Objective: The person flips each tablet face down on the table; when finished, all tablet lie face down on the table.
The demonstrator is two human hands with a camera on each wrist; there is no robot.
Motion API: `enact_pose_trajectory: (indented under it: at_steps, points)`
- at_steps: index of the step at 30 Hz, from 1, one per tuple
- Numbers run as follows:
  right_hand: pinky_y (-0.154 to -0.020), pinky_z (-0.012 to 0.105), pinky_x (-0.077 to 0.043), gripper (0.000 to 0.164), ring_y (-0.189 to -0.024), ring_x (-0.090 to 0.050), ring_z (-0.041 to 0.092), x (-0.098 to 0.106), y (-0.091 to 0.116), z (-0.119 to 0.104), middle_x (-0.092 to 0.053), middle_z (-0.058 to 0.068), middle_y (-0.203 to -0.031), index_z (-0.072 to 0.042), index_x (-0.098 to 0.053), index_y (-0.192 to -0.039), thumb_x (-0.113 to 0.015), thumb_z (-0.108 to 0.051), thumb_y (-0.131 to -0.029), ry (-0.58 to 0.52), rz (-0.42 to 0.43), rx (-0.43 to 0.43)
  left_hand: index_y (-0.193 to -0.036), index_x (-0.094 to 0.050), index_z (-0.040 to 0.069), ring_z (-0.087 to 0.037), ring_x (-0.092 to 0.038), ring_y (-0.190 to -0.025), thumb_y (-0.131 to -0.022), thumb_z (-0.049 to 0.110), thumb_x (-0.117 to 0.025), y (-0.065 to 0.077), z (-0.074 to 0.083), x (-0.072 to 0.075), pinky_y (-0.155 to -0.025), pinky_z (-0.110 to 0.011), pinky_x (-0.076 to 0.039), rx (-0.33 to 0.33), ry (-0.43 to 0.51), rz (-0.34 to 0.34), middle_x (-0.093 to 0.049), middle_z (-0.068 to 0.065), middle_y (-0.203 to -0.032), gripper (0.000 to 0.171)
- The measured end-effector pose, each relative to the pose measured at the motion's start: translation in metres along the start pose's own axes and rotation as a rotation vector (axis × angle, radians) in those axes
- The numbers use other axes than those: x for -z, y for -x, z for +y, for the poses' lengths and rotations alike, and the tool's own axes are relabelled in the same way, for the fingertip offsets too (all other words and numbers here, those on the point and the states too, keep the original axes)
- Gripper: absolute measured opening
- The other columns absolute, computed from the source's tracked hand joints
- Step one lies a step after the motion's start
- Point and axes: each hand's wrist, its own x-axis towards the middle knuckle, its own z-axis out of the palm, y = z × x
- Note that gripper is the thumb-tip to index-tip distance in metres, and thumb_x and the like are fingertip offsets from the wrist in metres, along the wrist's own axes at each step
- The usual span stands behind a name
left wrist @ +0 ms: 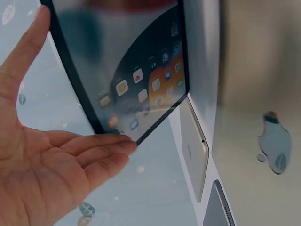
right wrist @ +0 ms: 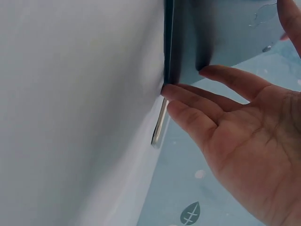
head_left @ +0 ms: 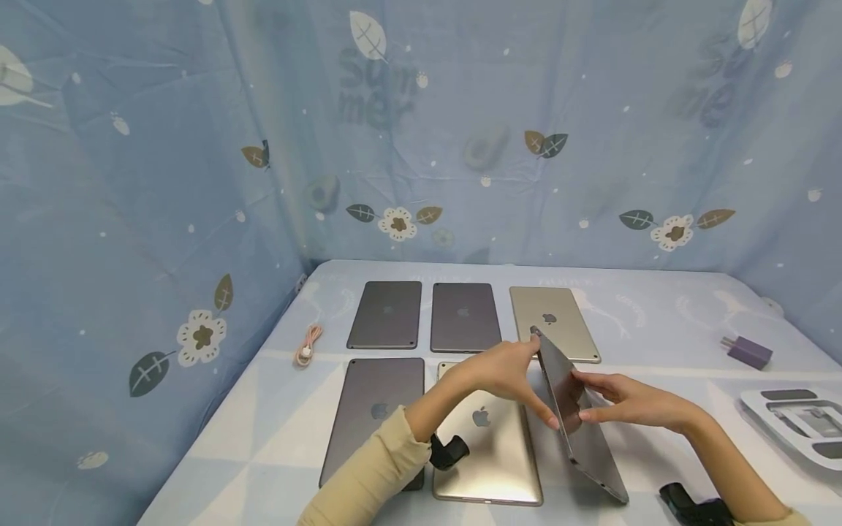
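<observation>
A dark grey tablet (head_left: 579,416) stands tilted on edge, its back facing right. Its lit screen (left wrist: 141,80) with app icons shows in the left wrist view. My left hand (head_left: 503,376) holds its left side, fingers at the far corner and thumb near the lower part of the edge. Against the back rest the fingertips of my right hand (head_left: 634,402); in the right wrist view some of them reach the tablet's edge. Face down beside it lies a gold tablet (head_left: 490,453), partly under my left forearm, with a grey tablet (head_left: 378,409) to its left.
Along the back lie two dark grey tablets, one left (head_left: 387,318) and one middle (head_left: 463,321), and a gold tablet (head_left: 559,321). A pink cable (head_left: 307,345) lies far left. On the right are a purple charger plug (head_left: 748,353) and a white-and-grey device (head_left: 799,424).
</observation>
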Motion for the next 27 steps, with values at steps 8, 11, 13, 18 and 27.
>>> enact_pose_trajectory:
  at_steps: [8, 11, 13, 18, 27]
  points:
    - [-0.098, 0.069, -0.033, 0.082, -0.133, -0.023, 0.06, -0.002, 0.005, 0.004, -0.026, 0.04, -0.147, 0.014, -0.031, -0.143, -0.07, -0.031, -0.087, 0.172, 0.111, -0.04, -0.153, -0.017, 0.001, -0.012, -0.048, -0.131, -0.06, 0.056, -0.086, -0.002, 0.0, -0.017, -0.101, -0.021, -0.044, 0.059, -0.077, -0.027, -0.045, -0.008, -0.147, 0.128]
    - [-0.093, 0.066, -0.039, 0.081, -0.129, -0.03, 0.061, -0.002, 0.009, 0.007, -0.03, 0.042, -0.144, 0.012, -0.038, -0.14, -0.074, -0.034, -0.083, 0.276, 0.161, -0.062, -0.152, -0.017, -0.002, -0.012, -0.049, -0.129, -0.058, 0.057, -0.086, -0.005, 0.002, -0.026, -0.099, -0.021, -0.044, 0.074, -0.114, -0.044, -0.047, -0.01, -0.145, 0.131]
    - [-0.092, 0.066, -0.04, 0.082, -0.128, -0.031, 0.062, -0.002, 0.011, 0.009, -0.029, 0.043, -0.143, 0.012, -0.04, -0.139, -0.075, -0.034, -0.081, 0.313, 0.175, -0.073, -0.151, -0.017, -0.004, -0.011, -0.051, -0.127, -0.058, 0.057, -0.086, -0.008, 0.004, -0.031, -0.098, -0.02, -0.045, 0.08, -0.141, -0.057, -0.049, -0.01, -0.144, 0.132]
    - [-0.092, 0.066, -0.041, 0.084, -0.126, -0.032, 0.063, -0.001, 0.012, 0.01, -0.026, 0.046, -0.141, 0.015, -0.042, -0.136, -0.078, -0.035, -0.079, 0.366, 0.2, -0.083, -0.149, -0.021, -0.008, -0.009, -0.057, -0.119, -0.057, 0.056, -0.087, -0.018, 0.008, -0.041, -0.094, -0.018, -0.047, 0.094, -0.202, -0.084, -0.054, -0.01, -0.139, 0.13]
    - [-0.092, 0.066, -0.04, 0.083, -0.125, -0.033, 0.063, 0.0, 0.013, 0.016, -0.028, 0.046, -0.14, 0.016, -0.045, -0.133, -0.077, -0.037, -0.079, 0.407, 0.199, -0.109, -0.136, -0.046, -0.008, -0.01, -0.061, -0.108, -0.056, 0.048, -0.091, -0.027, 0.014, -0.058, -0.088, -0.016, -0.049, 0.105, -0.309, -0.104, -0.052, -0.013, -0.14, 0.108]
